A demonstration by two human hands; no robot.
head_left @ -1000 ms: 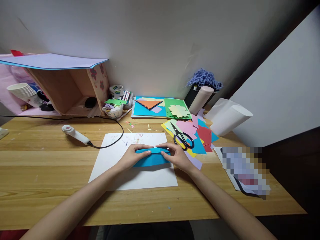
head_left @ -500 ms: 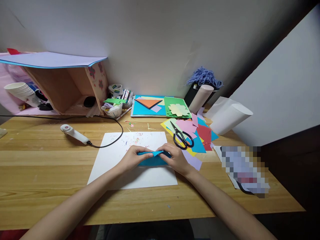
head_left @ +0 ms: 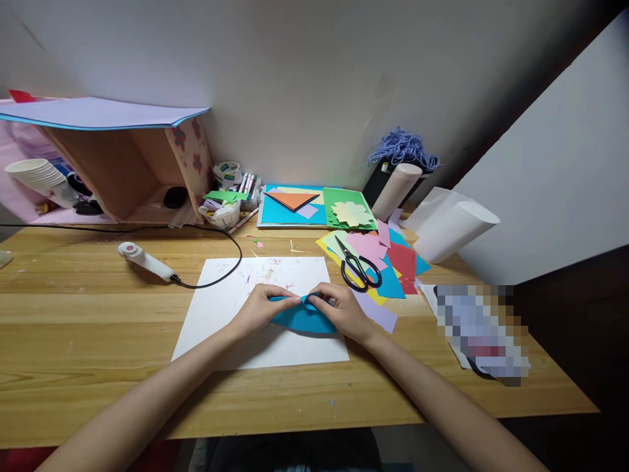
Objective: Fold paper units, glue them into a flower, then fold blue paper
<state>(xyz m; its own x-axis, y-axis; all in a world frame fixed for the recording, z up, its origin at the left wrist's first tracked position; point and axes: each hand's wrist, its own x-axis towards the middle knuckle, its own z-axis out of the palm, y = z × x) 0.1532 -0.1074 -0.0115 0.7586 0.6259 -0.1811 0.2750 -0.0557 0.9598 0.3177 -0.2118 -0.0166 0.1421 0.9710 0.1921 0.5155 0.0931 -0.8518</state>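
My left hand (head_left: 260, 308) is pinched narrow on the left half of a bright blue folded paper piece (head_left: 304, 322), thumb on the near face, fingers behind the upper edge; reads as the steadying side. My right hand (head_left: 346, 311) has the same edge near the middle, thumb and forefinger closed on a small curled bit; the other fingers bend behind, grip there partly hidden. Both hands meet close to centre, probably because that's where the paper needs control; it bows between them, near edge hanging free in a curve. It's over a large white paper sheet (head_left: 211, 337) with colour smudges, likely there to protect the wooden tabletop (head_left: 98, 393). Can't tell if the blue edge touches the sheet. Just past my right hand: black-handled metal scissors (head_left: 361, 272), blades apart, pointing away, lying on mixed coloured paper scraps (head_left: 403, 255); handles face me, so easy to grab. Left of the sheet, a white handheld device (head_left: 147, 262) lies on the wood, its black cord looping over the sheet's far left corner, clear of both hands. Farther back by the wall, an orange folded paper triangle (head_left: 293, 200) sits on a flat blue sheet (head_left: 270, 215), presumably parked out of the way.
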